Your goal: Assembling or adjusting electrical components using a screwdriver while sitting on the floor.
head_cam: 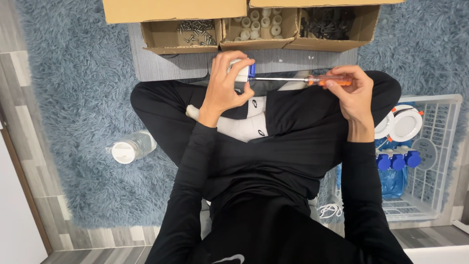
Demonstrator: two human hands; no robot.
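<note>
My left hand (225, 84) grips a small white round fitting with a blue clip (246, 71), held above my crossed legs. My right hand (352, 93) holds a screwdriver (312, 79) by its orange handle. Its metal shaft lies level and points left, with the tip at the blue part of the fitting. Both arms are in black sleeves.
Three open cardboard boxes at the far edge hold screws (196, 30), white round parts (260, 22) and dark parts (325, 23). A white wire basket (439, 146) on my right holds finished white fittings and blue clips. A clear bottle (131, 146) lies on the blue shaggy rug to my left.
</note>
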